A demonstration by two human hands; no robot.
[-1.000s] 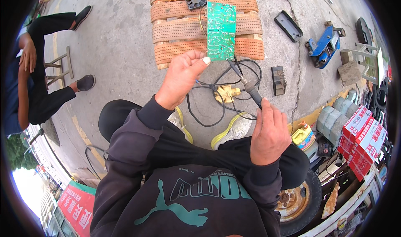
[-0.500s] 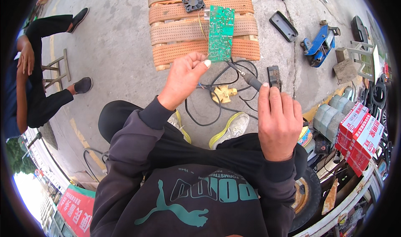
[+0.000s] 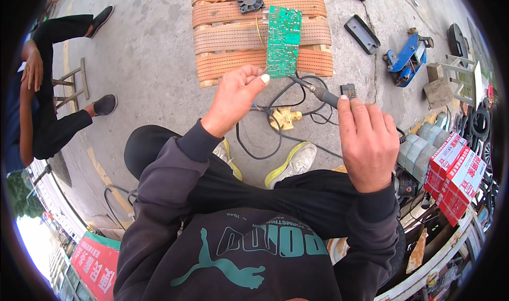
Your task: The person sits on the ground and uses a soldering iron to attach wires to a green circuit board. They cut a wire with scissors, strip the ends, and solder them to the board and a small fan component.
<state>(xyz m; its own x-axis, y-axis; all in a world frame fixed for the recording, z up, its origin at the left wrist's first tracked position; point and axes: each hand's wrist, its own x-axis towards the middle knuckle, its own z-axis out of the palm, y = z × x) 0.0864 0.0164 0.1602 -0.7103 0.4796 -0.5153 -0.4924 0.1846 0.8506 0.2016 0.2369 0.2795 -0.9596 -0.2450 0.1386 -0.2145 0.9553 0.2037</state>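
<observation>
A green circuit board (image 3: 282, 41), solder side up, lies at the near edge of a stool strapped with orange and tan webbing (image 3: 212, 67). My left hand (image 3: 237, 97) is closed, thumb and finger pinched at the board's near left corner. Whether a thin wire is also between them is hard to see. In my right hand (image 3: 368, 144) is a soldering iron (image 3: 323, 95) by its dark handle, its tip angled at the board's near right edge. A small black fan (image 3: 249, 1) sits on the webbing, with a yellow wire running down beside the board.
Black cable loops round a yellow brass-coloured fitting (image 3: 285, 119) on the concrete near my shoes (image 3: 297, 163). Right of the stool lie a black plastic tray (image 3: 362, 34), a blue jack (image 3: 407, 59) and a red-white carton (image 3: 453, 176). Another person (image 3: 58, 89) sits at left.
My right hand and the soldering iron's handle have shifted right and slightly lower, the iron lying flatter. The left hand keeps its pinch at the board's corner. The whole view has shifted slightly.
</observation>
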